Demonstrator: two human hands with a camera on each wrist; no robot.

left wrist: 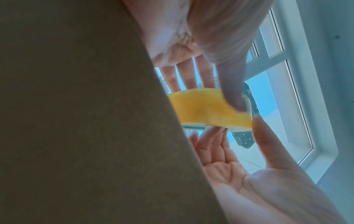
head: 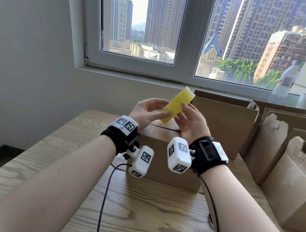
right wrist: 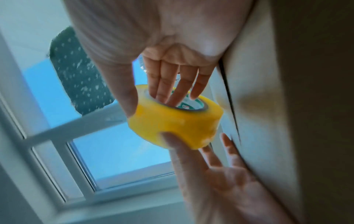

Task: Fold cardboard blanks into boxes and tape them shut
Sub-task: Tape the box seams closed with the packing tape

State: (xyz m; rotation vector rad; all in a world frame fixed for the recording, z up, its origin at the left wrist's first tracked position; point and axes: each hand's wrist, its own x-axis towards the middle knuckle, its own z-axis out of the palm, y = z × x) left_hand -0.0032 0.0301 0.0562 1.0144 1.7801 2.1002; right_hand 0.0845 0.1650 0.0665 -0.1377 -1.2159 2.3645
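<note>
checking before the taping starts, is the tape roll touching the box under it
Apart. In the head view the tape roll is held up between the left hand and right hand, above the closed box.

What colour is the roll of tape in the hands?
Yellow; the roll of tape shows best in the right wrist view.

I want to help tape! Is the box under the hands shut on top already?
Shut but untaped: the box has its flaps folded flat, a seam showing, and the tape roll is up in both hands.
</note>
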